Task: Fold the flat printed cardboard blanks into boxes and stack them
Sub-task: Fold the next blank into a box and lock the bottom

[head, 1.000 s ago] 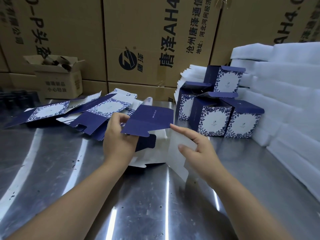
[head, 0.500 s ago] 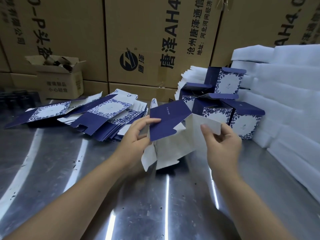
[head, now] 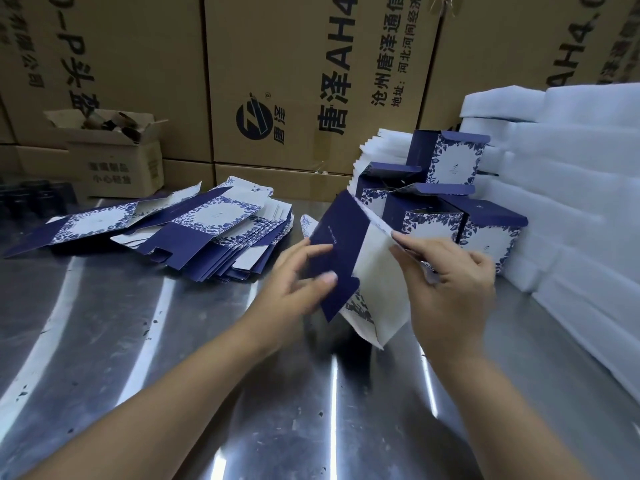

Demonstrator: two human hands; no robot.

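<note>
I hold one navy-and-white printed cardboard blank (head: 346, 251) upright over the steel table (head: 138, 341), partly opened into a tube. My left hand (head: 298, 285) grips its dark blue panel, thumb on the front. Its white inner panel is pinched along the top right edge by my right hand (head: 450, 282). A fanned pile of flat blanks (head: 207, 233) lies to the left. Several folded boxes (head: 433, 206) stand stacked behind the held blank.
Stacks of white foam sheets (head: 571, 202) fill the right side. Large brown shipping cartons (head: 294, 81) form a wall at the back. A small open carton (head: 114, 157) sits at the back left, with dark items (head: 31, 199) beside it.
The blank rose off the table and turned more upright. Both hands shifted right and closer together, and the tube has opened wider.
</note>
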